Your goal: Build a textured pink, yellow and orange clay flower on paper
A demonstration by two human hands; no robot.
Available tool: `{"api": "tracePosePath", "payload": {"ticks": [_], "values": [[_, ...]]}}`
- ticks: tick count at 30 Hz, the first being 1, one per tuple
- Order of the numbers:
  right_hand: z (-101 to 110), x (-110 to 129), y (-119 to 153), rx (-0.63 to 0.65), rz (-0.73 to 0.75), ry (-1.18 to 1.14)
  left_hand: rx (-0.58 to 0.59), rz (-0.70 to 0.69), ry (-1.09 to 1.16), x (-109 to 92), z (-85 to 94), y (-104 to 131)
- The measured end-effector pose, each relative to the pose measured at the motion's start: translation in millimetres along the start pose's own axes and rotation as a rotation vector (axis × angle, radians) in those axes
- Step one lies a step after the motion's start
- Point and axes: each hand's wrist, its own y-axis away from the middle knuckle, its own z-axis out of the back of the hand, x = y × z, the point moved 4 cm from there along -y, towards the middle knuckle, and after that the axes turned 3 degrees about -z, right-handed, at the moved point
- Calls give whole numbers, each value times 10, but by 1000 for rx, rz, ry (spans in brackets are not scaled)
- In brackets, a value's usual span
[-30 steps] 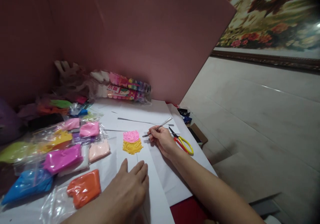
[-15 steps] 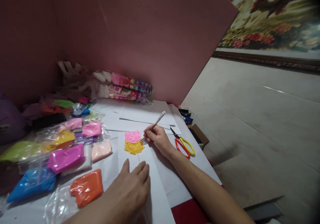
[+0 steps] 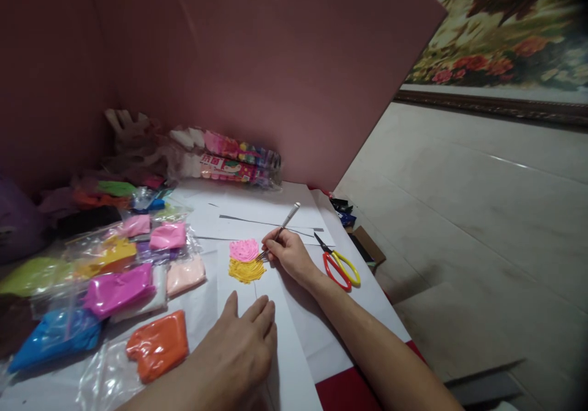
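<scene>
My right hand (image 3: 288, 252) is closed round a metal fork (image 3: 289, 216), its handle pointing up and away. The fork's tines meet the right side of a textured clay shape, where a pink clay part (image 3: 244, 250) borders a yellow clay part (image 3: 245, 271). Both parts lie on a white sheet of paper (image 3: 275, 313), and a thin line runs down the paper below the yellow. Nearer to me, my left hand (image 3: 245, 337) rests flat on that sheet with its fingers stretched out, holding nothing.
Scissors (image 3: 340, 267) with red and yellow handles lie right of my right hand. Bagged clay in several colours spreads on the left, with an orange clay bag (image 3: 158, 345) beside my left arm. Packaged clay (image 3: 229, 166) sits at the back, before a pink panel (image 3: 275, 80).
The fork in my right hand has shifted slightly left and stands a little steeper. My left hand stays in place on the paper. The camera view has tilted slightly.
</scene>
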Motion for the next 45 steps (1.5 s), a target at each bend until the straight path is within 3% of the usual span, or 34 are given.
{"api": "tracePosePath", "payload": {"ticks": [9, 23, 30, 45], "values": [[39, 30, -8, 36, -12, -16, 57, -6, -15, -33, 69, 9], [47, -38, -87, -4, -45, 52, -27, 12, -35, 8, -52, 5], [62, -39, -90, -30, -63, 38, -12, 7, -21, -4, -31, 5], [158, -23, 7, -134, -34, -167, -10, -5, -36, 0, 4, 22]]}}
